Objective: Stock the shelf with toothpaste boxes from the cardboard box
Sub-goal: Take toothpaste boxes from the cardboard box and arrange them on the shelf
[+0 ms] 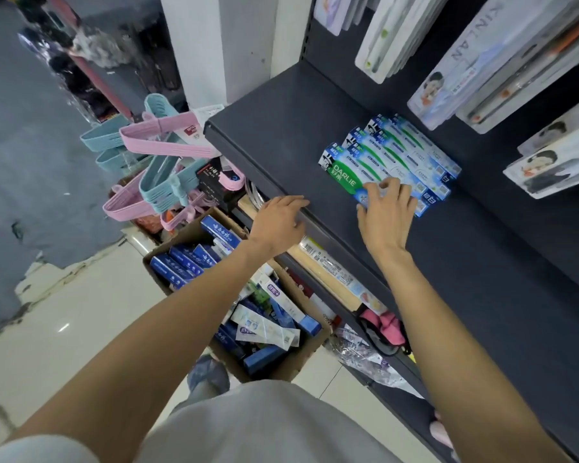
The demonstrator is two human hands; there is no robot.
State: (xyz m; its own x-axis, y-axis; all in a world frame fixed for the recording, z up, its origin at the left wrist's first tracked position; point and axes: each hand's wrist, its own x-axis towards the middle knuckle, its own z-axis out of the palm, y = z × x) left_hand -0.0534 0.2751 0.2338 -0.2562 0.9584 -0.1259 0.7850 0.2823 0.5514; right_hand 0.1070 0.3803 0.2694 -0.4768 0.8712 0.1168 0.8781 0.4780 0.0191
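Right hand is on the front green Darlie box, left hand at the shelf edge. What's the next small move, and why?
Probably let go with the right hand and send the empty left hand down to the brown cardboard box for another carton. The green-and-white Darlie toothpaste box already lies flat beside its row on the dark grey shelf.

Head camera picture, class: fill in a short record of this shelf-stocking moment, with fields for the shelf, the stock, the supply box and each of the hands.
shelf: dark shelf, mostly bare on its left part
stock: green and blue toothpaste boxes lying in a stacked group on the shelf
supply: open cardboard box on the floor, holding mixed toothpaste boxes
left hand: open, over the shelf's front edge, holding nothing
right hand: fingers spread on the nearest box
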